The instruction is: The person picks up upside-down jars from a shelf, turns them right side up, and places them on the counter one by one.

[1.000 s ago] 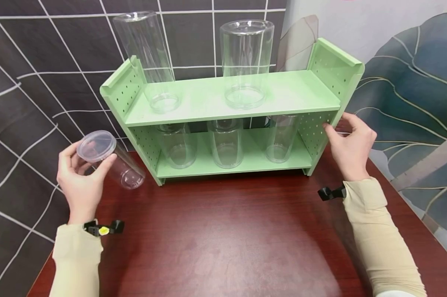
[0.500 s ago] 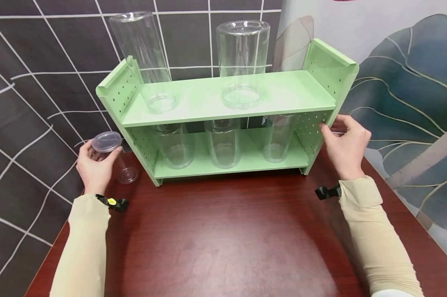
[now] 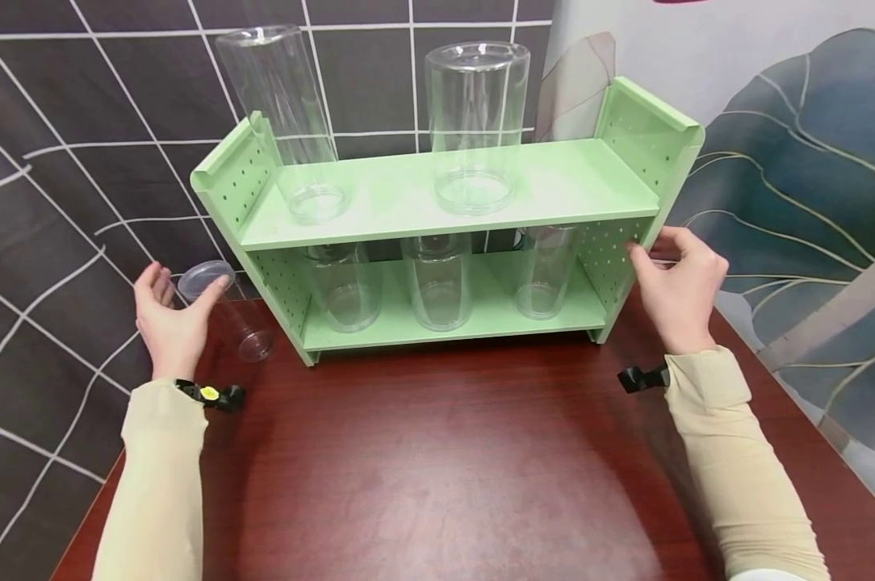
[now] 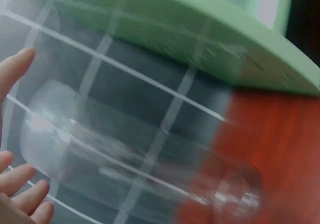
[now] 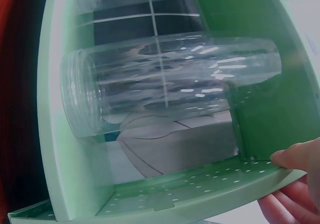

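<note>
- The left hand [image 3: 167, 323] stands at the left edge of the table, fingers spread and nearly straight around the lidded top of a small clear plastic jar [image 3: 223, 311]; thumb and fingertips touch the rim but do not curl tightly around it.
- The jar is a narrow, smooth, see-through cylinder with a cloudy snap lid. It stands on the dark red wood-grain table [image 3: 437, 468], leaning a little, just left of the shelf's left panel. In the left wrist view it is a blurred, glassy tube [image 4: 140, 159] with the fingers [image 4: 20, 189] beside its lid end.
- The green shelf unit [image 3: 408, 198] is matte, with two flat boards and side panels dotted with small round holes.
- On the top board stand two tall clear cylinders, a slim one [image 3: 285, 121] at left and a wider one [image 3: 477, 121] near the middle.
- On the lower board stand three shorter clear cups [image 3: 437, 282] in a row, well spaced.
- The right hand [image 3: 677, 286] rests against the shelf's right perforated panel, thumb on the front edge and fingers loosely bent behind it, pinching the panel lightly. The right wrist view shows the fingertips [image 5: 295, 156] on the panel's edge, with a ribbed clear cup [image 5: 165, 84] just inside.
- Both forearms wear beige sleeves [image 3: 743, 468].
</note>
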